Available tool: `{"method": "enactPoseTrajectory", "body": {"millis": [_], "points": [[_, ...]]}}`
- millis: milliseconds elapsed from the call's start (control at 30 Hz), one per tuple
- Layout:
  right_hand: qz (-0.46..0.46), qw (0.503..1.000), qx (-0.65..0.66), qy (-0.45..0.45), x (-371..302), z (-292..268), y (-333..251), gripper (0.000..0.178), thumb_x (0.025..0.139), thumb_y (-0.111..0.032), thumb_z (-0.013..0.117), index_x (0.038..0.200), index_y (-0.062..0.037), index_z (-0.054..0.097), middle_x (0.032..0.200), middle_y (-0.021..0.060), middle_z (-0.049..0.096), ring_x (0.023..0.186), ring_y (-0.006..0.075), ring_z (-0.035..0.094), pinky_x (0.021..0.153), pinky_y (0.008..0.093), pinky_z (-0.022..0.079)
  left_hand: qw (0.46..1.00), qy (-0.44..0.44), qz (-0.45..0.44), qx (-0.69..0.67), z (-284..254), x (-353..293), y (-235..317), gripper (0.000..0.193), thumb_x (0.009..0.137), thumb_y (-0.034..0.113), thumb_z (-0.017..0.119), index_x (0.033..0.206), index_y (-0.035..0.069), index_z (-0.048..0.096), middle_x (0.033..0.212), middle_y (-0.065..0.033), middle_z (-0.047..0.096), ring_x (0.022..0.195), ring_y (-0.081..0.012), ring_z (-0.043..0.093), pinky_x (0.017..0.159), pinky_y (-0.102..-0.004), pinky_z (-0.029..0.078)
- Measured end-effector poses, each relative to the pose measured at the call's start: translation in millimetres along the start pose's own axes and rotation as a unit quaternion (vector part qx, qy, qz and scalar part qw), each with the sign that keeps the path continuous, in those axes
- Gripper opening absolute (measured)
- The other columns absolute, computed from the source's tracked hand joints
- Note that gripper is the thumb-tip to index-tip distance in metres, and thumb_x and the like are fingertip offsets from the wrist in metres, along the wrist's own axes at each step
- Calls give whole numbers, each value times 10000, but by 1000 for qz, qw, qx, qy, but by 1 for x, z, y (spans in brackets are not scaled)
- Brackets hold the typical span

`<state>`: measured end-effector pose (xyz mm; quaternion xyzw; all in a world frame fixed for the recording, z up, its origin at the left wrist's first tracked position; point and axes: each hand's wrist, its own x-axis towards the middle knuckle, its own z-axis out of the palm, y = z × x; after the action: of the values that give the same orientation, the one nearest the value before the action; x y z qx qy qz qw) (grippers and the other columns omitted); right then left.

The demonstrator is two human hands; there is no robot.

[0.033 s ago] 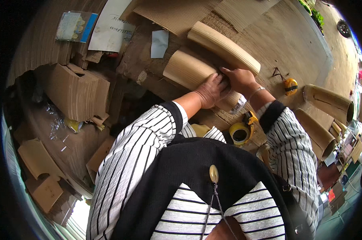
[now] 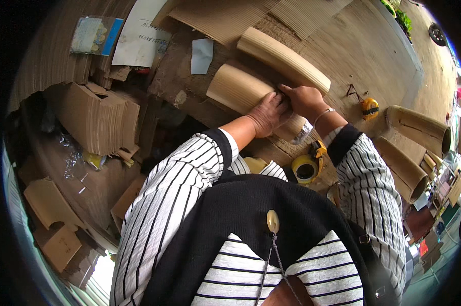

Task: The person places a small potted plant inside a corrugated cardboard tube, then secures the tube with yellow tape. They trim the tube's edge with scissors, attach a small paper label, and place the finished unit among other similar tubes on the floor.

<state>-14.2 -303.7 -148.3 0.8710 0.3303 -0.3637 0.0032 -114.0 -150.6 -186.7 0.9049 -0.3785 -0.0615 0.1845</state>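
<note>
Several cardboard rolls (image 2: 238,89), tape dispenser (image 2: 320,157) nearby

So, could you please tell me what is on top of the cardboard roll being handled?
On the corrugated cardboard roll, the left hand and right hand sit close together; a shiny strip, probably tape, shows near its right end. The surface beneath the hands is covered.
</note>
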Motion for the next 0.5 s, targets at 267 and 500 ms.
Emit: {"method": "enactPoseTrajectory", "body": {"millis": [267, 500], "points": [[42, 994, -40, -93, -80, 24, 39, 562, 902, -146, 470, 1421, -339, 377, 865, 97, 682, 767, 268, 685, 613, 389, 535, 1000, 17, 6, 15, -2, -3, -5, 631, 686, 259, 626, 1261, 45, 479, 1281, -161, 454, 1227, -361, 400, 1051, -500, 286], [90, 988, -47, -118, -146, 66, 72, 664, 876, -154, 561, 1446, -395, 321, 977, 93, 585, 870, 264, 631, 692, 390, 520, 999, 8, 9, 37, -5, 1, -3, 672, 665, 235, 640, 1274, 31, 442, 1276, -159, 448, 1196, -350, 422, 1050, -480, 290]]}}
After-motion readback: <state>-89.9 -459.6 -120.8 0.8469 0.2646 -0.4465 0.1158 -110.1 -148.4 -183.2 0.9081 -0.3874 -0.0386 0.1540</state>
